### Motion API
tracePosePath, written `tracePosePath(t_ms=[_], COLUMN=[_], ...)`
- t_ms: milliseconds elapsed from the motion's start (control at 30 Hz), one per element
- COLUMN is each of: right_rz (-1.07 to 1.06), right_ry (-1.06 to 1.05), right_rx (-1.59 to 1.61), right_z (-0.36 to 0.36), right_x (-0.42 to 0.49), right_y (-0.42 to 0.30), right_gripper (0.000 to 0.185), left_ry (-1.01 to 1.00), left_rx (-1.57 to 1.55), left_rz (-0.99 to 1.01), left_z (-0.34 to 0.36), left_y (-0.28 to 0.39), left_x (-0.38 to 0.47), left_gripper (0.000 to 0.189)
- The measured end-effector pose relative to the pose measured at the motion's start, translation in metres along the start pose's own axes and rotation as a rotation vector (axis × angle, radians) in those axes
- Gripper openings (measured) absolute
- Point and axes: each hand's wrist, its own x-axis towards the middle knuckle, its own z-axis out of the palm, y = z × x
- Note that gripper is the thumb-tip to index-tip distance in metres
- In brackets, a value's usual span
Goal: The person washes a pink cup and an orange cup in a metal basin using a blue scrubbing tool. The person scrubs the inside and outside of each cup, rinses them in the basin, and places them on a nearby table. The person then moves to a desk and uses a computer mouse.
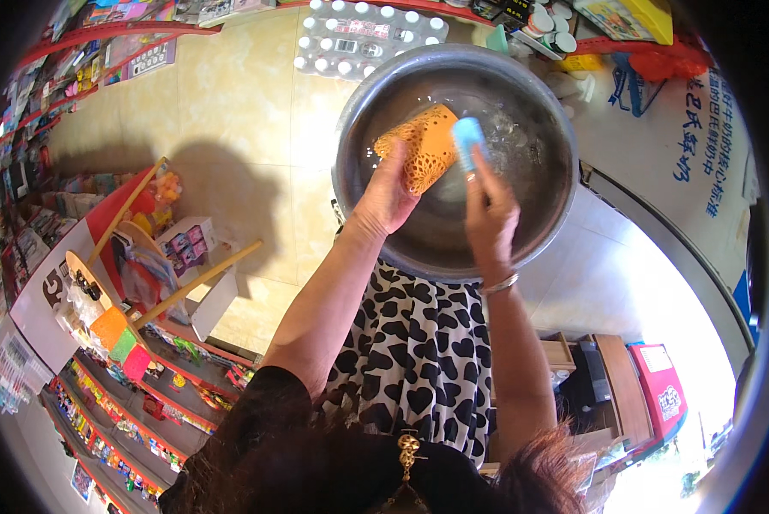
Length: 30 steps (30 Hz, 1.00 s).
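Note:
A wide grey metal basin (351, 212) with water in it lies in front of me. Over its left half, my left hand (389, 193) grips an orange plastic openwork container (437, 138) patterned with cut-out flowers, tilted on its side. My right hand (495, 215) is above the basin's right half, with its fingers closed around a small light-blue object (468, 136). That object is blurred, and its exact kind cannot be told. Its tip is close to the container's right edge; whether they touch is unclear.
Past the basin stands a shrink-wrapped pack of white-capped bottles (371, 40). Shop shelves (121, 398) with packaged goods line the left, near wooden poles (198, 283). A white chest (673, 128) bearing writing is on the right. Behind its near end stands a wooden desk (622, 392).

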Motion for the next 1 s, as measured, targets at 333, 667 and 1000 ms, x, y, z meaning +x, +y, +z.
tracePosePath(t_ms=[333,667,1000], right_rz=[-0.204,-0.232,-0.193], right_ry=[0.042,0.009,-0.059], right_rx=[-0.479,-0.584,-0.605], right_z=[-0.003,0.001,0.006], right_x=[0.022,0.016,-0.006], right_y=[0.01,-0.001,-0.017], right_gripper=[0.052,0.052,0.05], left_ry=[-0.052,-0.094,-0.373], left_rx=[-0.057,-0.006,-0.372], left_rz=[-0.029,-0.048,-0.15], left_z=[0.004,0.005,-0.023], left_y=[-0.007,-0.013,-0.025], left_x=[0.005,0.002,0.009], left_gripper=[0.065,0.09,0.106])
